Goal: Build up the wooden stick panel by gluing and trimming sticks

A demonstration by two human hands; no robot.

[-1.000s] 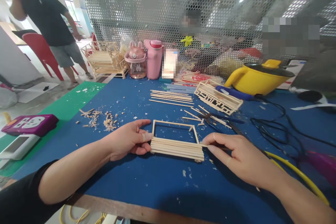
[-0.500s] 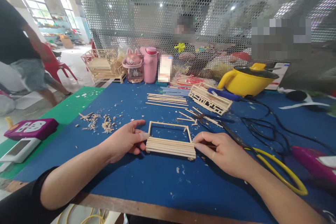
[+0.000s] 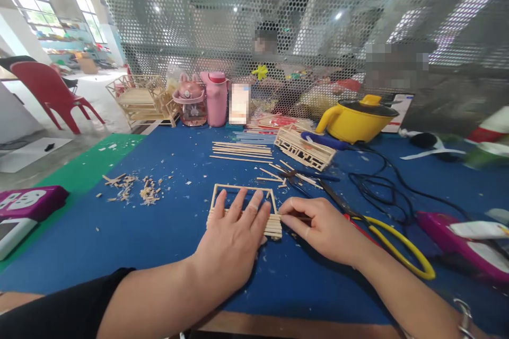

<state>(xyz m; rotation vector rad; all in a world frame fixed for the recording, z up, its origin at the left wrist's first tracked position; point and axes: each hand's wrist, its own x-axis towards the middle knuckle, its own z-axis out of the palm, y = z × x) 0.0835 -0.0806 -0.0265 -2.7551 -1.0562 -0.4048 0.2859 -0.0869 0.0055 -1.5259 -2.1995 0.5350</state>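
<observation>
A small frame of glued wooden sticks [image 3: 243, 188] lies on the blue table, with a row of sticks laid side by side along its near part. My left hand [image 3: 230, 238] rests flat over that row, fingers spread, hiding much of it. At the frame's right end, my right hand [image 3: 322, 228] pinches the edge between thumb and forefinger. A thin dark sliver shows under the right fingers; what it is, I cannot make out. Beyond the frame lie loose sticks [image 3: 242, 151] in a row, and cut pieces lie beside dark-jawed pliers [image 3: 296, 177].
Stick scraps [image 3: 149, 190] litter the left. A built stick model [image 3: 304, 148] lies behind the pliers, before a yellow pot [image 3: 356, 123]. Yellow-handled scissors [image 3: 413, 254] and black cables [image 3: 374, 185] occupy the right. A pink bottle [image 3: 217, 100] stands at the back by a mesh screen.
My left hand has moved from the frame's left end onto its top and flattened out. My right hand keeps its pinch at the right end. The person at the left has left the view.
</observation>
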